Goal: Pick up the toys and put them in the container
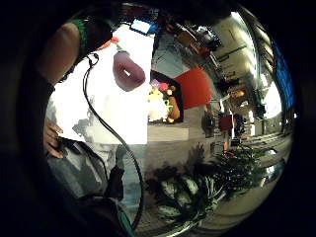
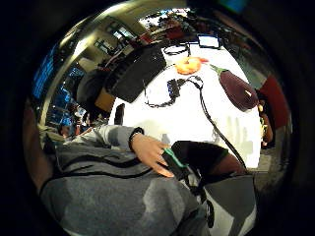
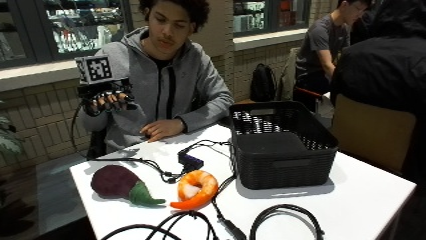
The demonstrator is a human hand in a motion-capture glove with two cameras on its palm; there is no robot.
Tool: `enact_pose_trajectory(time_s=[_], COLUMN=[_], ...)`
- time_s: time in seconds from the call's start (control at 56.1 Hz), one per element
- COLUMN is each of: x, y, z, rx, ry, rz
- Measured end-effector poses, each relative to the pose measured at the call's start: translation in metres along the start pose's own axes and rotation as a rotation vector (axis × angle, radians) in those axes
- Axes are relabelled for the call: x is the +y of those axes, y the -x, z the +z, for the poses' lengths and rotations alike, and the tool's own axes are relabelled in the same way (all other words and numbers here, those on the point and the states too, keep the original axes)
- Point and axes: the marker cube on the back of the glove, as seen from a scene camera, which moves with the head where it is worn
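A purple eggplant toy [image 3: 120, 184] with a green stem lies near the table's front left corner. An orange shrimp toy [image 3: 195, 189] lies just to its right. The empty black slatted basket [image 3: 283, 145] stands right of both. My gloved right hand [image 3: 106, 102] is raised in the air left of the person's chest, well above and behind the toys, its fingers relaxed and holding nothing. From the palm views, the eggplant [image 1: 127, 71] [image 2: 237, 90], the shrimp [image 2: 188, 64] and the basket [image 2: 138, 73] lie far off on the white table. The bare left hand [image 3: 162, 129] rests on the table.
Black cables [image 3: 286, 220] loop along the table's front edge, and a small dark box [image 3: 191, 161] with leads sits between the shrimp and the person. Beyond the table edge a black tray [image 1: 177, 94] holds several colourful toys. Potted plants [image 1: 197, 192] stand on the floor.
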Motion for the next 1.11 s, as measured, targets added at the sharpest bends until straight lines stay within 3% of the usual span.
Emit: enact_pose_trajectory(time_s=[0.375,0.535,0.767,1.106], x=[-0.075,-0.113,-0.136,-0.145], y=[-0.058,-0.081,-0.087,-0.084], z=[0.075,0.122,0.172,0.183], rx=[-0.033,-0.078,-0.118,-0.095], ry=[0.089,0.253,0.447,0.453], rz=[0.103,0.197,0.172,0.118])
